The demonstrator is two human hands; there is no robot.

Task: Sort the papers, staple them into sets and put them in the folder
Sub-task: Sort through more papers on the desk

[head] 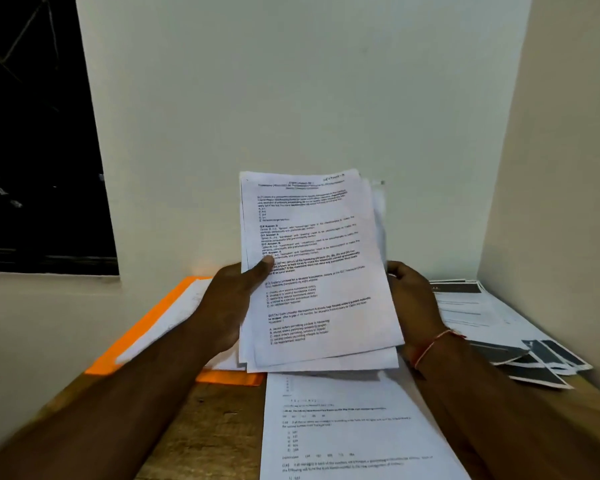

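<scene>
Nearest the camera, a printed sheet (354, 427) lies flat on the wooden table (201, 427), at the near edge, text facing up, running out of view at the bottom. Both forearms come in from the bottom corners. Just above that sheet, a paper stack (312, 265) is held up off the table, tilted a little to the right, front page full of printed questions, its sheets fanned unevenly at the bottom. Left hand (229, 299) has the grip on the stack's left edge: thumb pressed on the front page, fingers hidden behind it. Right hand (413, 299) sits at the stack's right edge with fingers curled; the contact is hidden behind the pages, so cannot tell whether this grip pinches the rear sheets or only touches them. The rear sheets on the top right look blurred. A red thread (433, 344) is round the right wrist. Orange folder (229, 377) lies open on the table to the left, partly behind the left hand, with white sheets (177, 317) resting in it. To the right, a loose pile of pages (499, 323) with dark printed bands is spread on the table against the right wall, corners sticking out toward the near side. Plain white wall (291, 98) behind the table, dark window (32, 133) far left.
</scene>
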